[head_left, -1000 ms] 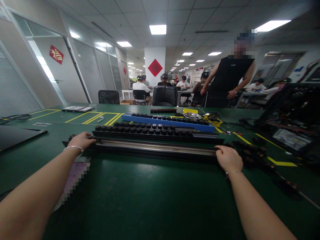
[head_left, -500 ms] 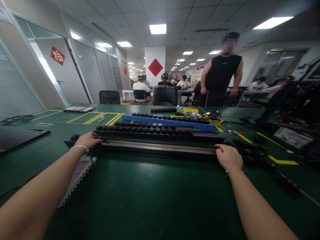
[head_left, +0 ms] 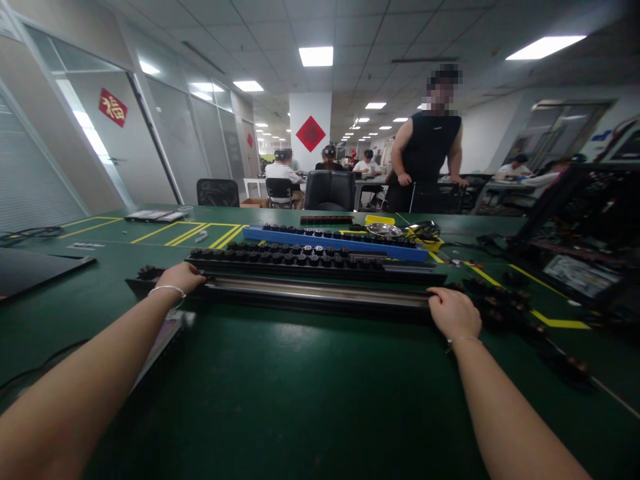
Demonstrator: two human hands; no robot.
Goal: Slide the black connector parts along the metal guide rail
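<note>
A long black channel (head_left: 280,305) with a shiny metal strip (head_left: 320,291) along its inside lies crosswise on the green table. Near its left end, my left hand (head_left: 183,277) is closed with fingers curled over the channel's edge. My right hand (head_left: 455,312) grips the other end in the same way, thumb side inward. Both sets of fingertips are partly hidden. Just behind lies another black rail (head_left: 300,263) carrying rows of small black round parts. A blue rail (head_left: 340,243) with similar black parts sits farther back.
A dark pile of black parts (head_left: 505,303) lies right of my right hand. A flat pad-like item (head_left: 160,343) is under my left forearm. Farther back are a metal dish (head_left: 385,229) and yellow tape lines. Beyond the table stands a person in black (head_left: 430,147).
My hands keep their hold on the channel, with hardly any movement. The view has shifted slightly. The person in black beyond the table has moved left and leans more.
</note>
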